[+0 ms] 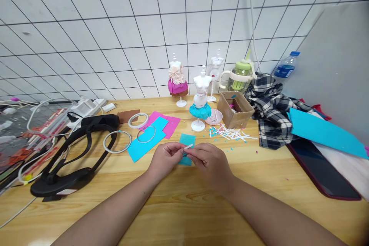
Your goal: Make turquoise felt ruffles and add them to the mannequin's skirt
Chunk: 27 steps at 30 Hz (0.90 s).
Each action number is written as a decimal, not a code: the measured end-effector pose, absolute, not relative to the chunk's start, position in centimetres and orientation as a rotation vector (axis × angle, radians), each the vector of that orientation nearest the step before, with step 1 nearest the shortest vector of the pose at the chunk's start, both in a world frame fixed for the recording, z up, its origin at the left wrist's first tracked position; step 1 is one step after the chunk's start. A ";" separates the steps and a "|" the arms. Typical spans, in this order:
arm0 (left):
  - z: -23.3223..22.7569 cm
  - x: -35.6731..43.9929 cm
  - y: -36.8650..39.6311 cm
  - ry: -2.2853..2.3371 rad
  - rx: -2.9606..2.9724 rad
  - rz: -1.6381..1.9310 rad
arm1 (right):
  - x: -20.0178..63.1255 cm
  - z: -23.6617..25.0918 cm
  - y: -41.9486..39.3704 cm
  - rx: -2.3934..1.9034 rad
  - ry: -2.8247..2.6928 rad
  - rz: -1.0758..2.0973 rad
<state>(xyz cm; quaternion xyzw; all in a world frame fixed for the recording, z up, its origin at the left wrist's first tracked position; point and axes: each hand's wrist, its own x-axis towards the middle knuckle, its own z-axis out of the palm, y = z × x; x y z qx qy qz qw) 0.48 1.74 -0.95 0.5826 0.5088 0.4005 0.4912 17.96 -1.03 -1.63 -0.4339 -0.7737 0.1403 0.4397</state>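
1. Landmark: the small teal paper square [186, 144] lying on the wooden table [178, 207]. All positions below are taken from it.
2. Surroundings: just behind the square stands a white mannequin in a teal skirt [200, 102]; behind that and to the left, a mannequin in a pink skirt [177, 80]; a third, bare mannequin [215, 75] stands against the tiled wall.
3. Left of the square lie a larger teal sheet [145, 140] over a pink sheet [168, 123], with three tape rings [117, 141] on and beside them. Further left sits a black headset [72, 150].
4. Right of the square: a scatter of white strips [230, 133], a pink dish [215, 117], an open cardboard box [235, 109], a checked cloth [271, 111] and a big teal sheet [323, 130]. None of these lies between the hands and the square.
5. Item in hand: a short, narrow white strip [188, 146], flat and pale, held directly over the near edge of the square.
6. Orientation: its long axis runs left to right, the right end tilted slightly away from the person.
7. Left hand [164, 159]: thumb and forefinger pinch the strip's left end; the other fingers are curled in.
8. Right hand [210, 161]: fingertips meet the strip at its near side; whether they actually grip it cannot be told. Both hands partly cover the square.
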 end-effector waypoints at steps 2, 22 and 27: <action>-1.2 0.4 1.8 1.243 1.411 0.959 | 17.9 -1.7 -1.2 -1.079 -1.935 0.282; -1.0 0.4 1.7 1.061 1.289 0.824 | 19.0 -1.8 -0.3 -1.212 -2.046 0.135; -1.3 0.9 1.5 1.023 1.280 0.821 | 19.1 -1.8 -0.2 -1.254 -2.019 0.130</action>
